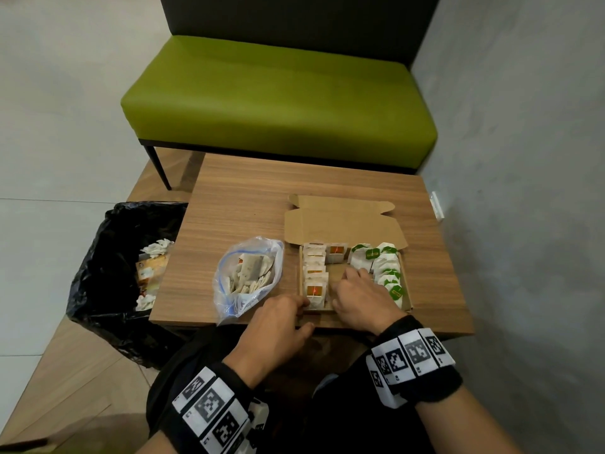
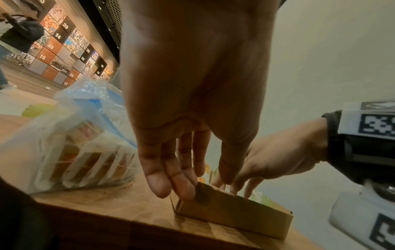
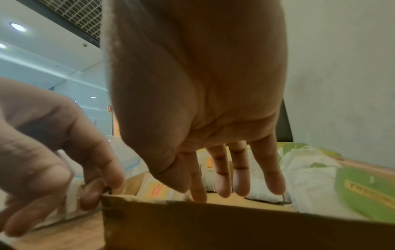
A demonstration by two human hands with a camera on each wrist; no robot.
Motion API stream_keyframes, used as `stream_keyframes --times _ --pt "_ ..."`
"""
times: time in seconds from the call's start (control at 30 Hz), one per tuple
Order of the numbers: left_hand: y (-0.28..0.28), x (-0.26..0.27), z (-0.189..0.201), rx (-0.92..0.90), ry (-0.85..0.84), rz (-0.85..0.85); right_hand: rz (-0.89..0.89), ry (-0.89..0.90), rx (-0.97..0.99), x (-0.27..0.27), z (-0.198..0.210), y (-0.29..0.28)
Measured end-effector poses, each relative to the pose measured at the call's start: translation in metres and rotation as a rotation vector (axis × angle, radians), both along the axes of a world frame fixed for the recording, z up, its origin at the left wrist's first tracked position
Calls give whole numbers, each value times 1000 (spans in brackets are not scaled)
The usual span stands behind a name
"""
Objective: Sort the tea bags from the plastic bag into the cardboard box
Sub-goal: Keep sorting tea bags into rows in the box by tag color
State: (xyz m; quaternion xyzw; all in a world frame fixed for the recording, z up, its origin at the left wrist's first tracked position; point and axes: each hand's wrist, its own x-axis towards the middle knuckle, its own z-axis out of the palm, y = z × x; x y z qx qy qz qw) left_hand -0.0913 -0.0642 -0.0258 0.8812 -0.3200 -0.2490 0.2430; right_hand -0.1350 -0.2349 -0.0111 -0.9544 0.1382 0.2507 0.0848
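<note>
**Tea bags ranged in the box, both hands at its near edge**

The tea bags are divided between two places. In the cardboard box (image 1: 404, 291), which lies open on the wooden table (image 1: 248, 198) with its lid flap (image 1: 340, 224) folded back flat, a column of orange-tagged tea bags (image 1: 315, 280) is stacked along the left side, and a further one is set at the far end beside it. Green-tagged tea bags (image 1: 388, 273) are heaped along the right side. A bare strip of cardboard is left between the two groups. More tea bags are seen inside the clear plastic bag (image 1: 248, 276), which is laid just left of the box, its mouth turned away from the person.

The left hand (image 1: 278, 326) is placed at the near left corner of the box; in the left wrist view its fingers (image 2: 183, 187) are held nearly straight, with the tips set against the corner wall. Whether the wall is pinched by the thumb cannot be told. The right hand (image 1: 361, 294) is laid palm down over the middle of the box, its fingers (image 3: 222, 184) extended and slightly spread, the tips lowered toward the bare strip; nothing is held in it.

Left of the table, a bin lined with a black bag (image 1: 108, 257) is seen, with crumpled paper inside. A green bench (image 1: 278, 103) stands beyond the table.
</note>
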Motion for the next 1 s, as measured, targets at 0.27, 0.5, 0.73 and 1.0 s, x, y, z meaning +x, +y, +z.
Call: stream_keyframes --times 0.27,0.5,0.73,1.0 --pt "5 -1 20 -15 2 -20 -74 -26 -1 -4 4 -2" --pt "47 37 62 -146 -345 259 -90 -333 40 2 11 6" --pt "70 70 46 220 -321 170 25 -663 178 28 19 62" --pt "65 70 36 282 -375 150 102 -407 -82 59 12 85"
